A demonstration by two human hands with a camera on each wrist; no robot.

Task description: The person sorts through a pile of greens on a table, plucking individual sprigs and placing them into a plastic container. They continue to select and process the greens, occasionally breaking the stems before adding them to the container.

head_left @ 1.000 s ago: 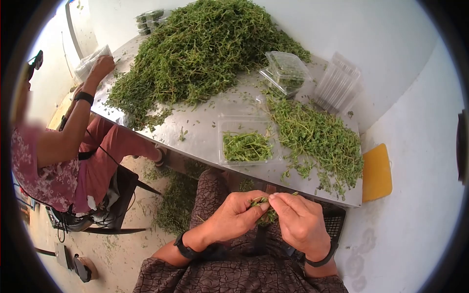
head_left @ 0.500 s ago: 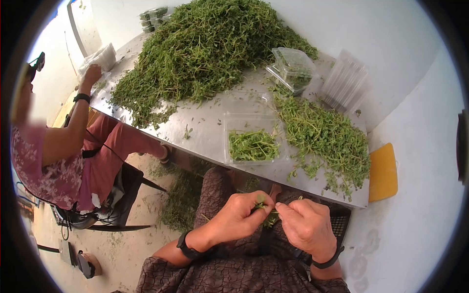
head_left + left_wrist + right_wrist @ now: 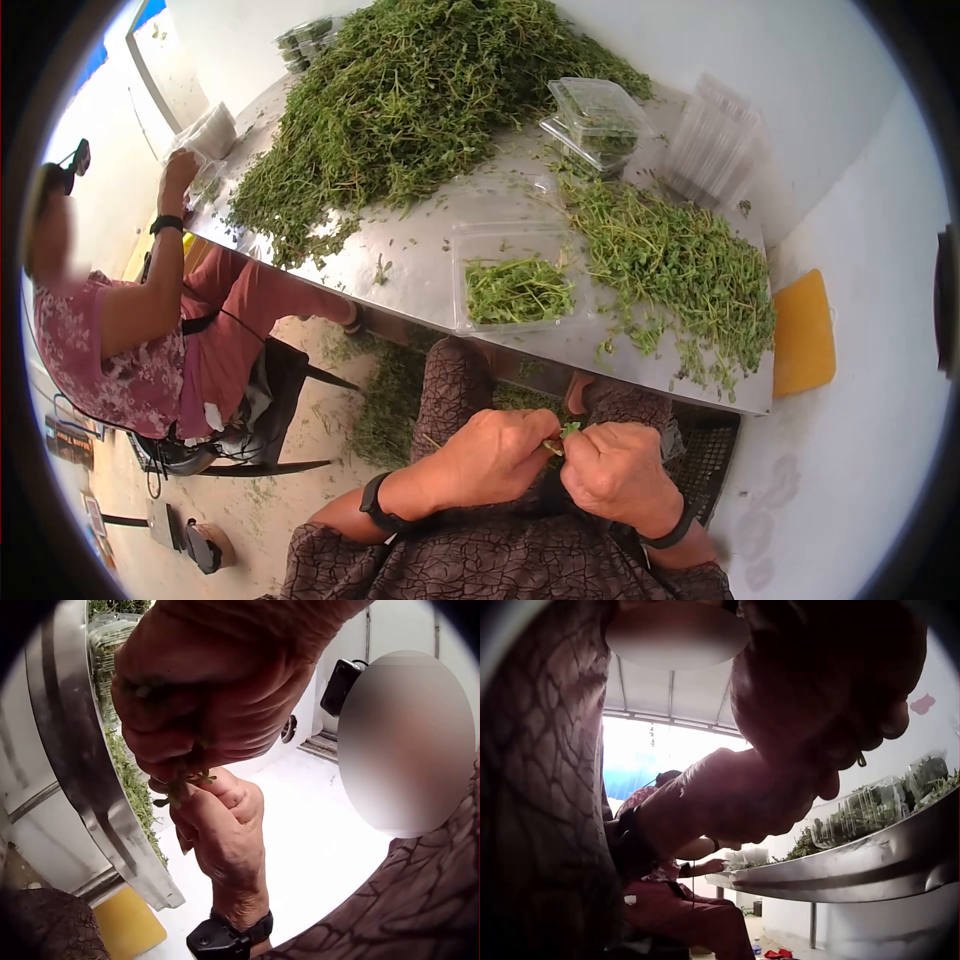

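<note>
Over the lap, my left hand (image 3: 495,455) grips leafy green stems (image 3: 176,793), mostly hidden inside its curled fingers. My right hand (image 3: 620,475) pinches the same stems at the end sticking out, its fingertips right beside the left thumb. A small leaf tip (image 3: 570,430) shows between the two hands. In front of them, at the table's near edge, a clear plastic clamshell box (image 3: 460,300) stands with its lid back, holding a layer of green sprigs (image 3: 518,292). To its right spreads a loose heap of cut sprigs (image 3: 680,285).
A big mound of greens (image 3: 420,120) covers the back of the metal table (image 3: 400,285). Filled clamshells (image 3: 600,115) and a stack of clear plastic containers (image 3: 715,140) stand at right. A yellow board (image 3: 803,335) leans by the wall. At left another person (image 3: 120,350) sits working.
My hands stay over the lap; the right hand has curled and turned closer against the left at the stems. The seated person's hand has moved down and left from the white bundle.
</note>
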